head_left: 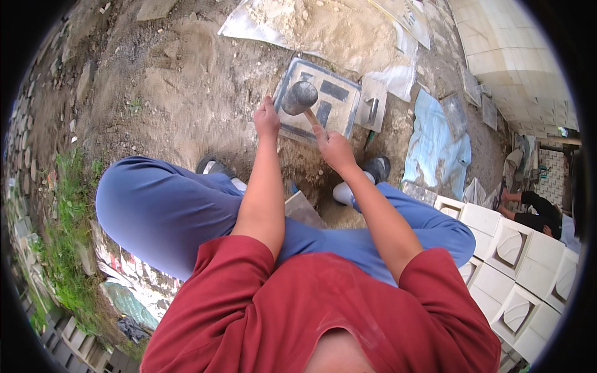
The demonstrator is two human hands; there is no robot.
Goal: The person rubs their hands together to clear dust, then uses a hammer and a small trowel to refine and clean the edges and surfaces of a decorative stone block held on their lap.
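Note:
My right hand is closed around the wooden handle of a rubber mallet. The mallet's dark round head is over a square mould, hiding part of it. Pale sandy material fills this grey-rimmed mould, with dark rectangular shapes showing in it. At the mould's left edge, my left hand is closed on the rim. Just right of the mould lies a flat plastering float with a dark handle.
Beyond the mould, a heap of sand lies on white sheeting. A dusty blue cloth is on the ground to the right. Pale hollow blocks are stacked at lower right, with another person behind them.

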